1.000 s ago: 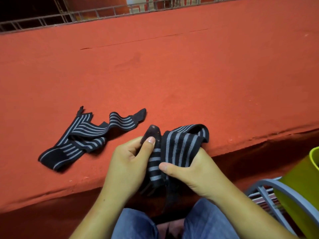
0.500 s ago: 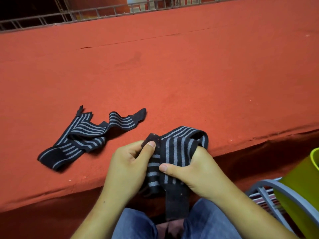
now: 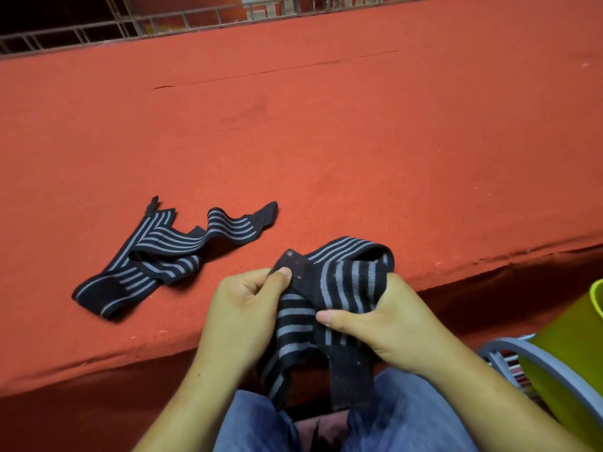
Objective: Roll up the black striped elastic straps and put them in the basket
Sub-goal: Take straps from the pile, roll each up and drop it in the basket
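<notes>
Since a second ago the plain black end under the left thumb has tipped from upright to lying over toward the right, and the black tail below the right hand, then seen edge-on, now hangs with its flat face to the camera; the second strap has not shifted.

Both hands hold the striped strap [image 3: 350,282] just over the near edge of the red worktop [image 3: 359,151]. On the left hand [image 3: 241,308] the thumb pinches the strap's plain black end against curled fingers. The right hand [image 3: 388,321] grips with its thumb laid across the band, pointing left, and its fingers curled underneath (they are hidden by the cloth). Between the hands the strap arches up in a loop over the right fingers, its stripes there running away from the person. A lower stretch crosses beneath with stripes lying left to right, then drops toward the lap. The black tail points straight down between the jeans [image 3: 254,425].

Left of the hands and apart from them, the second strap [image 3: 169,256] lies on the worktop in a loose zigzag. Its long axis runs from near left to far right, with one plain black end pointing far right.

At the right edge a lime-green container [image 3: 567,360] stands behind a grey chair frame [image 3: 535,357]. A metal railing [image 3: 195,22] lines the far side.
</notes>
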The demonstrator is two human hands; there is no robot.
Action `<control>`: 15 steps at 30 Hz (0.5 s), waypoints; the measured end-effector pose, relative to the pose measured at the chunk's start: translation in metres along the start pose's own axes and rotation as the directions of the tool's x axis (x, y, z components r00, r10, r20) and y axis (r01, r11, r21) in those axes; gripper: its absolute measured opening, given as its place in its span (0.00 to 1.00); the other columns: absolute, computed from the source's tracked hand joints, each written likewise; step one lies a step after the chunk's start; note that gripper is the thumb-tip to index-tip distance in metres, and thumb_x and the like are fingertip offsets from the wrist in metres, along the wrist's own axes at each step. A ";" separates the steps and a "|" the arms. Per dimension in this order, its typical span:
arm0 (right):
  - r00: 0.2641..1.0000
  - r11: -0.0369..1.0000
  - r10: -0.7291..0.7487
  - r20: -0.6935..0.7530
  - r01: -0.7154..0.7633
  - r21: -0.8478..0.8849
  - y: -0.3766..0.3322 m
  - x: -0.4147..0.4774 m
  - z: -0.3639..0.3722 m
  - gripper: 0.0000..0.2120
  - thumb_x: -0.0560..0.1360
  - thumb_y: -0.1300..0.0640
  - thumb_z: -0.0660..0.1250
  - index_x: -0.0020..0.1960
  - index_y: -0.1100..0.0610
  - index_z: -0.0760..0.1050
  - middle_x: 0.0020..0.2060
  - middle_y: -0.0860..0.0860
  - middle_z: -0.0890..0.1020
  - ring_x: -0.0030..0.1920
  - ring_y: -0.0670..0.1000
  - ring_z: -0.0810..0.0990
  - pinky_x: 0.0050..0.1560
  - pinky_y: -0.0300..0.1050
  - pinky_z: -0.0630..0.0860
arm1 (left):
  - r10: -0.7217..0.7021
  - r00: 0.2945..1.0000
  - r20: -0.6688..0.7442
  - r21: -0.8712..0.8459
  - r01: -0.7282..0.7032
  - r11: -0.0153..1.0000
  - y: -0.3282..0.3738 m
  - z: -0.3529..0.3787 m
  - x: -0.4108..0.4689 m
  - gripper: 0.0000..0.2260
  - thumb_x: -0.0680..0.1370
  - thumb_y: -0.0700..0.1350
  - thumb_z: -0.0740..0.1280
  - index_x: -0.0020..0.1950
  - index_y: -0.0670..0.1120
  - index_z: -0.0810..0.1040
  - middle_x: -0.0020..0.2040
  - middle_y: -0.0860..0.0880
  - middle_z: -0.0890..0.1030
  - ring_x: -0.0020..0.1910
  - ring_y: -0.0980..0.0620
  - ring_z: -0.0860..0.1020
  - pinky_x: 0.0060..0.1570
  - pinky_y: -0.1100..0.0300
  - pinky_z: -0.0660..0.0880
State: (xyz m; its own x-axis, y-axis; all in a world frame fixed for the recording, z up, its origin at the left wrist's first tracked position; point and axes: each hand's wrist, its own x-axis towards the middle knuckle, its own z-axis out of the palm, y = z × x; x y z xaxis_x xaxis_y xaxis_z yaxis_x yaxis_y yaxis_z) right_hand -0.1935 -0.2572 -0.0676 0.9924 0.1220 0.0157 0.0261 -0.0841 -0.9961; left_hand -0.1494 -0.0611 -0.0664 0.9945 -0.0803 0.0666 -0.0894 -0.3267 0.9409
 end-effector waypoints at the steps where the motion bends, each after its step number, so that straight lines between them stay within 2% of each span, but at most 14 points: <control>1: 1.000 1.000 0.000 0.015 0.000 -0.020 0.001 -0.002 -0.002 0.13 0.74 0.67 0.77 0.49 0.51 0.85 0.44 0.42 0.89 0.47 0.40 0.87 0.48 0.33 0.79 | -0.016 0.998 -0.065 -0.014 0.015 1.000 -0.001 -0.003 0.004 0.20 0.82 0.49 0.67 0.36 0.36 0.76 0.28 0.45 0.76 0.28 0.55 0.71 0.29 0.55 0.70; 3: 1.000 0.999 0.005 0.018 -0.004 -0.046 0.004 -0.005 -0.006 0.13 0.72 0.68 0.78 0.49 0.51 0.85 0.44 0.43 0.89 0.47 0.40 0.87 0.48 0.33 0.79 | -0.074 0.978 -0.197 -0.088 0.058 0.994 -0.001 -0.016 0.013 0.20 0.84 0.43 0.64 0.32 0.42 0.76 0.23 0.48 0.75 0.21 0.55 0.69 0.26 0.61 0.70; 6: 0.997 1.000 0.000 -0.079 0.001 0.011 0.016 -0.011 -0.014 0.11 0.71 0.67 0.79 0.50 0.55 0.86 0.46 0.49 0.90 0.49 0.45 0.88 0.49 0.37 0.81 | -0.075 0.957 -0.279 -0.158 0.031 0.987 -0.002 -0.040 0.024 0.22 0.85 0.45 0.64 0.29 0.48 0.76 0.24 0.50 0.71 0.22 0.55 0.68 0.26 0.61 0.75; 8: 0.988 0.998 0.000 -0.153 0.010 0.068 0.023 -0.013 -0.018 0.11 0.69 0.61 0.79 0.51 0.55 0.87 0.48 0.51 0.90 0.51 0.48 0.88 0.51 0.40 0.82 | -0.046 0.951 -0.304 -0.174 -0.008 0.985 -0.003 -0.050 0.024 0.17 0.85 0.46 0.64 0.36 0.48 0.79 0.27 0.51 0.72 0.26 0.55 0.70 0.29 0.62 0.78; 10: 0.980 0.991 0.023 -0.196 0.004 0.135 0.027 -0.015 -0.021 0.13 0.67 0.58 0.78 0.51 0.51 0.87 0.49 0.51 0.90 0.51 0.48 0.88 0.51 0.39 0.82 | -0.042 0.952 -0.303 -0.233 -0.031 0.972 0.000 -0.053 0.023 0.13 0.85 0.46 0.63 0.45 0.46 0.83 0.34 0.50 0.80 0.34 0.54 0.79 0.35 0.62 0.81; 12: 0.983 0.983 0.054 -0.174 -0.022 0.181 0.029 -0.016 -0.024 0.15 0.66 0.59 0.77 0.52 0.49 0.88 0.50 0.52 0.90 0.51 0.48 0.88 0.50 0.39 0.82 | -0.064 0.954 -0.292 -0.320 -0.034 0.947 0.001 -0.055 0.021 0.12 0.86 0.45 0.61 0.53 0.46 0.84 0.45 0.49 0.88 0.45 0.53 0.85 0.42 0.62 0.83; 15: 0.986 0.978 0.126 -0.109 -0.104 0.183 0.030 -0.019 -0.033 0.14 0.66 0.60 0.77 0.51 0.50 0.88 0.50 0.54 0.89 0.51 0.51 0.88 0.49 0.40 0.83 | -0.082 0.958 -0.276 -0.403 -0.039 0.914 0.003 -0.058 0.017 0.13 0.87 0.46 0.58 0.58 0.46 0.82 0.53 0.46 0.88 0.54 0.49 0.86 0.48 0.58 0.84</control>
State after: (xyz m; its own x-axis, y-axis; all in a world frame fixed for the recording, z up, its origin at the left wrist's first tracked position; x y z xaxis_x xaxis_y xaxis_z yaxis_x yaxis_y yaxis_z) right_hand -0.2081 -0.2946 -0.0948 0.9950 0.0019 -0.1002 -0.1000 0.0858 -0.9913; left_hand -0.1298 -0.0091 -0.0429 0.9745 0.2100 0.0789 -0.0984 0.0840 0.9916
